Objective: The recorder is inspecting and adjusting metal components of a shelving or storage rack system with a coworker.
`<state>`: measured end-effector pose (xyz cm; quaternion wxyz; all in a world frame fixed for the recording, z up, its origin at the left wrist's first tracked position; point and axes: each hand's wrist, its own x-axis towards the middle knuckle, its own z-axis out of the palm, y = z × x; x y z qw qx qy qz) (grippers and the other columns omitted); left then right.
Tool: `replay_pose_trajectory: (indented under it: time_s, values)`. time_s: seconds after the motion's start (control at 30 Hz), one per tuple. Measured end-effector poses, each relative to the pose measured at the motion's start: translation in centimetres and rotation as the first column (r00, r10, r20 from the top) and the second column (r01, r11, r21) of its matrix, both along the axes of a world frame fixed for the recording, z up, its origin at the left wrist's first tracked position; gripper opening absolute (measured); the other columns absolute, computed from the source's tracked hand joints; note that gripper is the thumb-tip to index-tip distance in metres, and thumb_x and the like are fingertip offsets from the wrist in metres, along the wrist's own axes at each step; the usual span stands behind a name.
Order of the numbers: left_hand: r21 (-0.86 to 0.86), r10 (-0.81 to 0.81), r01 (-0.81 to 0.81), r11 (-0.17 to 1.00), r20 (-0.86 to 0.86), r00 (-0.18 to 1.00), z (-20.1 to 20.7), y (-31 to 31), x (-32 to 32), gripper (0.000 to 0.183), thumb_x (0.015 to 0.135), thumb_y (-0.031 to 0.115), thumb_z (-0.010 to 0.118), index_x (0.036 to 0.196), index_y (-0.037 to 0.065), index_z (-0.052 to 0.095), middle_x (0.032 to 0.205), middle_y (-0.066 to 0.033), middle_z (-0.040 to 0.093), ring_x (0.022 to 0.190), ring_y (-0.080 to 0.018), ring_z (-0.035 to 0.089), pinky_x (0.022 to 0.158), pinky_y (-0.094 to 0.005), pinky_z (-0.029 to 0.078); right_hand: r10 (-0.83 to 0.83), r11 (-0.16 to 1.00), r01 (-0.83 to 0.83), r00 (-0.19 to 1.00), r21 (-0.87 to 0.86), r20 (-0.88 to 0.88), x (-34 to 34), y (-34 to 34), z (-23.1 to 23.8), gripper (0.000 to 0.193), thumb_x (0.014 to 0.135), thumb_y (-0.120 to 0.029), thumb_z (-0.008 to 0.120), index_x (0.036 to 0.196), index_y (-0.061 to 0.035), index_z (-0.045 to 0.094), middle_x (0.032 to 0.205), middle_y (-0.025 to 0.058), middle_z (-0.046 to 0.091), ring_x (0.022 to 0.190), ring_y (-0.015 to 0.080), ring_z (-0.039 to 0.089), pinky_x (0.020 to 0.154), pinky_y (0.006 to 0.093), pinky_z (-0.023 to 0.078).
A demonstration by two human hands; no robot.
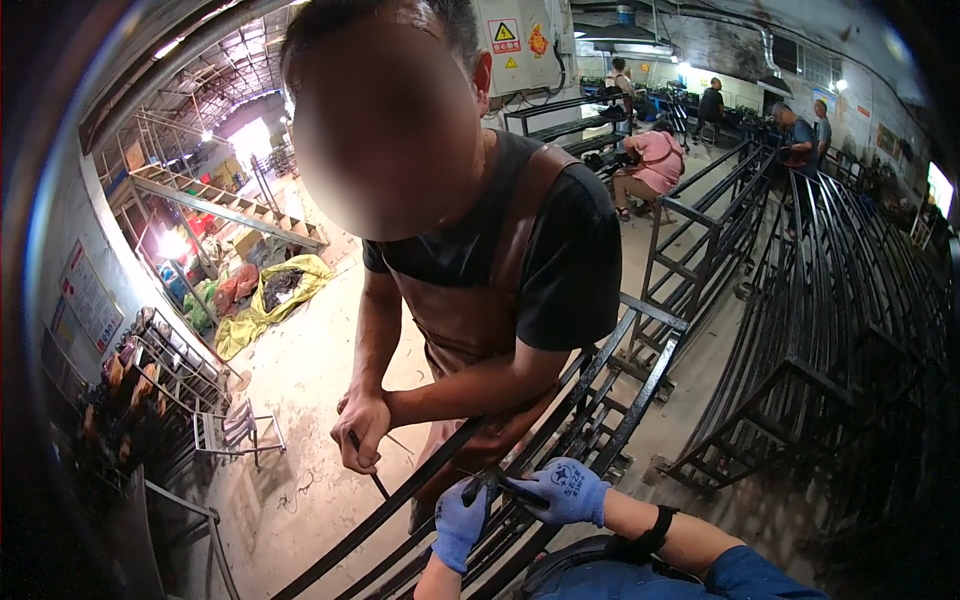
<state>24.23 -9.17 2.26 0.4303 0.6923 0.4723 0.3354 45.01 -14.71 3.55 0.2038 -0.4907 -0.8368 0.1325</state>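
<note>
In the middle of the lower view, my left hand (pixel 460 522) wears a light-blue knitted glove with dark fingertips, its fingers curled closed. Close to its right, my right hand (pixel 568 490), gloved alike, is also closed. Its fingers point toward the left one, and the two nearly meet over long black metal bars (pixel 400 545). Whatever small dark piece lies between the fingers blends with the dark glove tips, and I cannot make it out. Across the bars stands a person in a brown apron (pixel 470 325), with a bare hand (pixel 362 432) gripping a thin dark rod.
A black metal frame (pixel 640 375) stands beyond my right hand. Many long dark bars (pixel 800 300) lie on racks at the right. A small metal stool frame (pixel 240 428) and a yellow sack (pixel 290 290) are on the floor at the left. Several people work farther back.
</note>
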Motion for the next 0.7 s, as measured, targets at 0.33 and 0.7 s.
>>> replay_pose_trajectory:
  time_s: [0.33,0.7]
  values:
    - [0.057,-0.004,0.006,0.998,-0.038,0.999,0.9,-0.3,0.2,0.023,0.087,0.019,0.063,0.090,-0.004,0.066,0.072,-0.0159,0.065,0.061,-0.0192,0.058,0.062,-0.0313,0.047,0.004,1.000,-0.004,1.000,0.018,0.009,0.1,0.1,-0.4,0.058,0.085,-0.030,0.059,0.140,-0.0166,0.044,0.075,0.0105,0.062,0.066,0.0294,0.062,0.063,0.0404,0.049]
    - [0.091,0.026,-0.016,0.996,-0.105,0.994,0.2,-0.2,-0.2,0.024,0.083,0.018,0.065,0.096,-0.003,0.069,0.085,-0.0210,0.068,0.076,-0.0294,0.068,0.070,-0.0339,0.050,-0.006,0.999,0.007,1.000,0.033,-0.024,0.0,-0.1,-0.1,0.055,0.086,-0.029,0.058,0.138,-0.0164,0.047,0.072,0.0118,0.063,0.066,0.0316,0.062,0.064,0.0419,0.049]
